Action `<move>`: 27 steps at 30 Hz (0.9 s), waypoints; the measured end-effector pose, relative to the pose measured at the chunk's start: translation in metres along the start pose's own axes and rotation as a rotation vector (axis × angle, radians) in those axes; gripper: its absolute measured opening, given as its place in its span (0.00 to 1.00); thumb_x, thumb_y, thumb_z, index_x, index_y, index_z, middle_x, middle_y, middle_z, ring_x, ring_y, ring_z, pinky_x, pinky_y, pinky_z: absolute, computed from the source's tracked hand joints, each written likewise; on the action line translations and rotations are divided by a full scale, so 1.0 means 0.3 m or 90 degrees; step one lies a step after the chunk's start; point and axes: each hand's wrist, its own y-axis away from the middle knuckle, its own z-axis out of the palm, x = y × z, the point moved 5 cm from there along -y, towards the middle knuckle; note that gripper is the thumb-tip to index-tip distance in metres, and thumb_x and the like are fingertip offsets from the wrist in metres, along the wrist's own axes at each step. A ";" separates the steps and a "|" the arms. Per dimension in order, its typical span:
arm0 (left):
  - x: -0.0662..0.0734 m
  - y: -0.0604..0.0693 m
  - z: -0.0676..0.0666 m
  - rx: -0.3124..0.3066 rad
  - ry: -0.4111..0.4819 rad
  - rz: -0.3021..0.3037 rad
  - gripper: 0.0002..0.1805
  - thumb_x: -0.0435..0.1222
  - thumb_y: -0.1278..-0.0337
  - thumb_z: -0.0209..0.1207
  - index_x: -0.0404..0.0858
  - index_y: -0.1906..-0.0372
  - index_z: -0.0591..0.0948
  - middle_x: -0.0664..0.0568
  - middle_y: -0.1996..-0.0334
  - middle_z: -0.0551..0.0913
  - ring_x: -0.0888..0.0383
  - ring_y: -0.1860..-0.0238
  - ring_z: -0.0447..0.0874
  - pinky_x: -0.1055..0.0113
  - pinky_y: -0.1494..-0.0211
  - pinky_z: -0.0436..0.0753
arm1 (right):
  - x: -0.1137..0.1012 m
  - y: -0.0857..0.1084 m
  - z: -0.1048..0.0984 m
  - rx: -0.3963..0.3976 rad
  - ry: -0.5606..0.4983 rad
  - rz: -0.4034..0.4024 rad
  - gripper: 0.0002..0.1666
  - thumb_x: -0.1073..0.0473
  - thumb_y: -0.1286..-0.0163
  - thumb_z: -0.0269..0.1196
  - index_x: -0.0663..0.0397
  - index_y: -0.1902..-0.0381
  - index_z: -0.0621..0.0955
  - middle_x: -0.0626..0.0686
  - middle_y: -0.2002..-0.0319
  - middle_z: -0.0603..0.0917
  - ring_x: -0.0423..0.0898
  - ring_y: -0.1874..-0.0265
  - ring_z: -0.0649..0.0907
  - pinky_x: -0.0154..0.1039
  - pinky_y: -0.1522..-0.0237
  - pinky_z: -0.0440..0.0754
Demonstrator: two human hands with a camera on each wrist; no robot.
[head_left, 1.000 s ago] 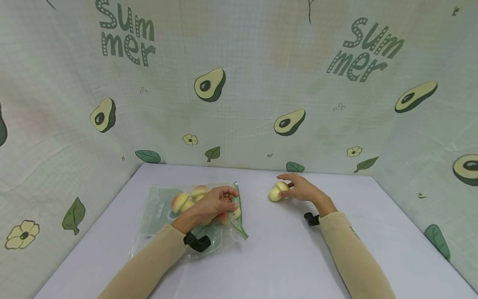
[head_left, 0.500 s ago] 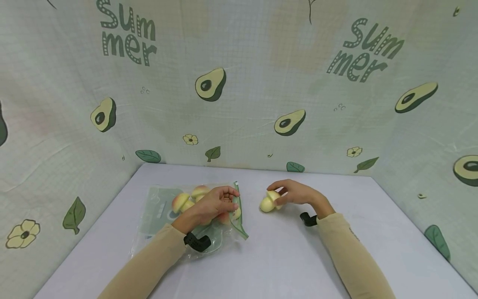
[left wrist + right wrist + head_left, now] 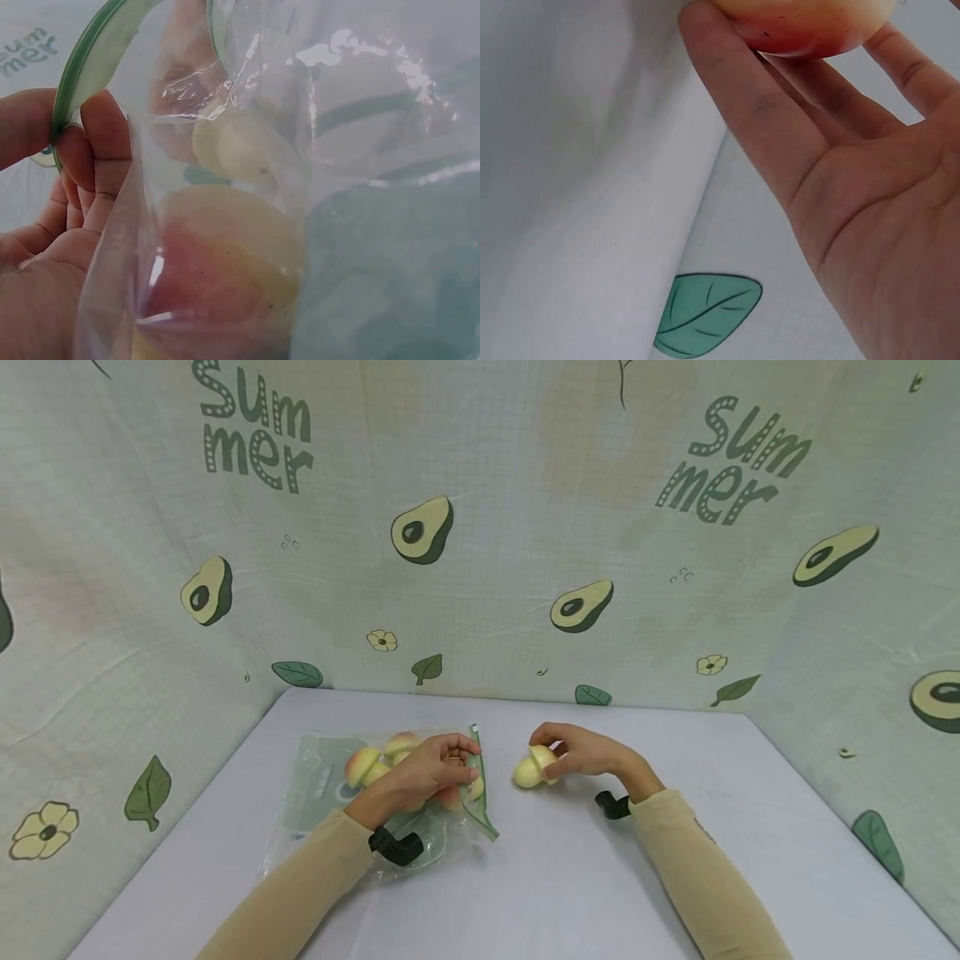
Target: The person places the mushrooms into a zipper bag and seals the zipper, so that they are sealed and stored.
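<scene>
My left hand [image 3: 431, 770] pinches the green zip edge [image 3: 79, 64] of a clear zip bag [image 3: 318, 785] between thumb and fingers. The bag lies flat on the left of the table, its mouth facing right. Inside are several toy mushrooms [image 3: 362, 766] with yellow stems and peach-red caps, one cap [image 3: 225, 255] large in the left wrist view. My right hand [image 3: 588, 752] grips another toy mushroom [image 3: 528, 771] by its cap, stem pointing left, a short way right of the bag mouth. Its red-yellow cap [image 3: 817, 26] shows at the top of the right wrist view.
A white-covered table [image 3: 600, 877] lies beneath both hands. Behind and at both sides hangs a cloth [image 3: 495, 527] printed with avocados and leaves. A black wrist camera [image 3: 613, 805] sits at the right wrist, another camera [image 3: 397, 846] at the left.
My right hand has taken firmer hold of the mushroom and carried it left and slightly nearer me, toward the bag mouth. The left hand and the bag have stayed put.
</scene>
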 end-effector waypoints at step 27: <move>0.002 0.000 0.003 -0.001 -0.005 0.002 0.17 0.25 0.46 0.62 0.30 0.51 0.73 0.47 0.66 0.72 0.60 0.70 0.69 0.72 0.69 0.73 | -0.077 -0.058 0.088 0.029 -0.078 -0.048 0.27 0.62 0.43 0.70 0.50 0.46 0.74 0.50 0.48 0.75 0.53 0.51 0.78 0.51 0.52 0.77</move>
